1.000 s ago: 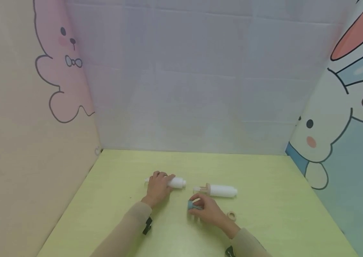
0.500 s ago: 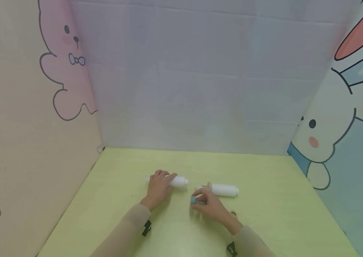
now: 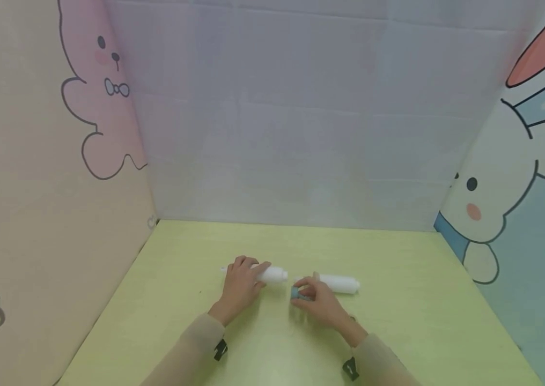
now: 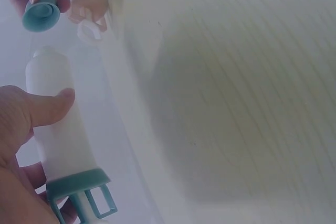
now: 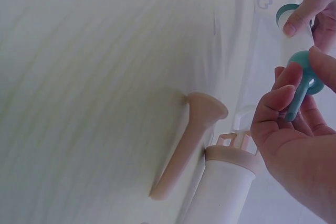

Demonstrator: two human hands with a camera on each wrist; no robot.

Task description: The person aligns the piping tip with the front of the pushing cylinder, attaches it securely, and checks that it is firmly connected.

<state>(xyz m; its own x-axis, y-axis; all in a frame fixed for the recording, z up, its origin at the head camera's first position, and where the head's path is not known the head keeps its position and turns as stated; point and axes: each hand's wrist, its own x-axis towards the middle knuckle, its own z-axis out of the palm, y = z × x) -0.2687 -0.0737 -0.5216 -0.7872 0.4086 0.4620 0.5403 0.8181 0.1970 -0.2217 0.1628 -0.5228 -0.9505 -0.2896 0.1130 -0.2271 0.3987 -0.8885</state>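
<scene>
My left hand (image 3: 242,284) grips a white syringe-like tube (image 3: 274,275) lying sideways, its narrow tip toward the right. In the left wrist view the tube has a teal collar (image 4: 79,181) with loop handles at its lower end, and the thumb lies along the barrel. My right hand (image 3: 323,305) pinches a small teal funnel-shaped nozzle (image 5: 298,100) by its thin stem. The nozzle's wide end (image 4: 41,17) faces the tube's tip, with a gap between them.
Just beyond my right hand lies a second white tube (image 3: 340,284) with a beige collar (image 5: 231,158). A beige funnel-shaped nozzle (image 5: 189,140) lies near it, mostly hidden by my right wrist in the head view. Printed cloth walls enclose the yellow-green table (image 3: 427,321).
My right hand has moved forward and slightly right with the teal nozzle, nearer the held tube's tip. My left hand keeps its grip, the tube shifting slightly right. The head view has shifted a little.
</scene>
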